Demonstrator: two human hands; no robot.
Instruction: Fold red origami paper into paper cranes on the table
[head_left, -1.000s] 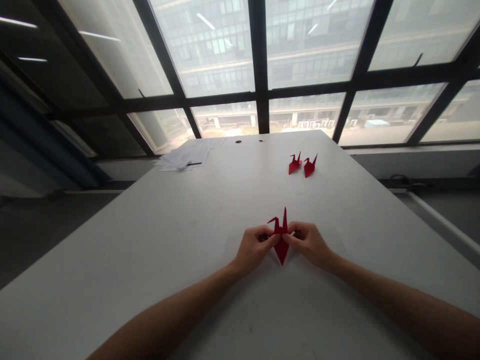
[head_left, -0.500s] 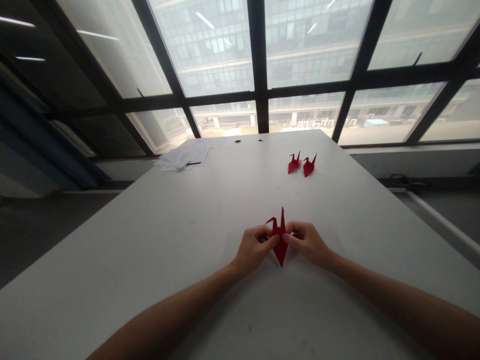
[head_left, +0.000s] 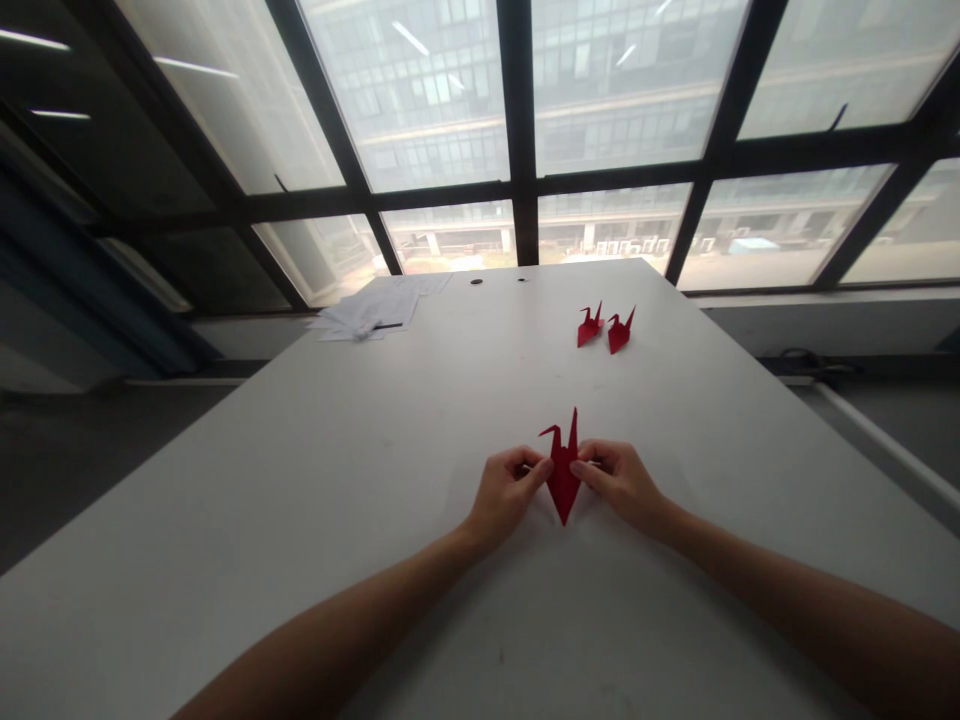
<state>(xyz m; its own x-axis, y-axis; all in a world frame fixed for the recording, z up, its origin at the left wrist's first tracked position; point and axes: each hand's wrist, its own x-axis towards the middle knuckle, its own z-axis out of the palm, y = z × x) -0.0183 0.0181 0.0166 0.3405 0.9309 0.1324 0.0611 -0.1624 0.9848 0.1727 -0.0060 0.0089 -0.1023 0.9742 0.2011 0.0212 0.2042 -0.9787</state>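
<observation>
A red origami crane [head_left: 564, 485] is held upright between my two hands, just above or on the white table [head_left: 360, 470]; I cannot tell which. Its bent head points left, its straight tail sticks up on the right, and a wing tip points down toward me. My left hand [head_left: 511, 492] pinches the crane's left edge between thumb and fingers. On the right edge, my right hand [head_left: 616, 480] grips it the same way, thumb in front. The fingers behind the paper are partly hidden.
Two finished-looking red cranes [head_left: 589, 328] [head_left: 620, 333] stand side by side farther back on the right. Loose white papers [head_left: 375, 305] with a dark pen [head_left: 388, 326] lie at the far left. Windows [head_left: 442, 100] rise behind the table's far edge.
The crane has tilted slightly, its head and tail shifting right and up. My thumbs have moved a little farther apart along its edges. The two other cranes stay put.
</observation>
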